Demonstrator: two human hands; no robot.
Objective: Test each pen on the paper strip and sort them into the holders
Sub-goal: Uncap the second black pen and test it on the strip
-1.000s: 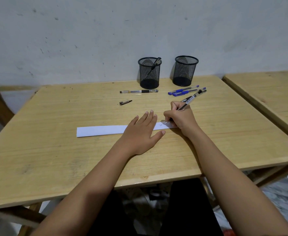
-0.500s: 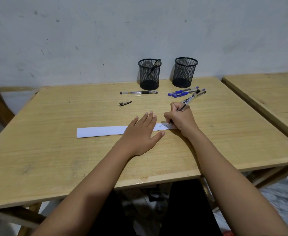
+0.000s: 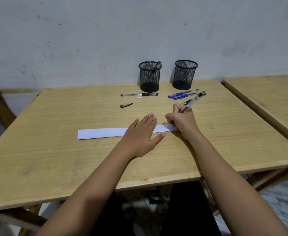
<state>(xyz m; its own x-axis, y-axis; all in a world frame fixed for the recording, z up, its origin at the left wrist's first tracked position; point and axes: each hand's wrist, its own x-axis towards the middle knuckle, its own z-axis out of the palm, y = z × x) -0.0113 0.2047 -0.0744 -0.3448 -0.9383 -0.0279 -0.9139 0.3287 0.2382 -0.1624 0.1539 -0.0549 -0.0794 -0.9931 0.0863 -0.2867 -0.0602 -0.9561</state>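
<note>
White strip (image 3: 104,133) part-hidden under flat left hand (image 3: 139,134) | right grip (image 3: 182,120) clamps pen (image 3: 193,100) | marks (image 3: 162,127) illegible

Wooden table (image 3: 54,159), my view.
Paper strip (image 3: 102,133) centre; left holder (image 3: 149,77), black pen (image 3: 139,94), loose cap (image 3: 126,105) at 12 o'clock; right holder (image 3: 185,74), blue pens (image 3: 182,95) at 1.

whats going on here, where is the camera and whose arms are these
No machine here: one camera sits on a person's head, looking down at their own arms. The left hand presses flat on a white paper strip on the wooden table. The right hand grips a pen, writing on the strip. Behind lie a black pen, a pen cap and two blue pens. By the wall stand the left holder, with a leaning pen inside, and the right holder.
</note>
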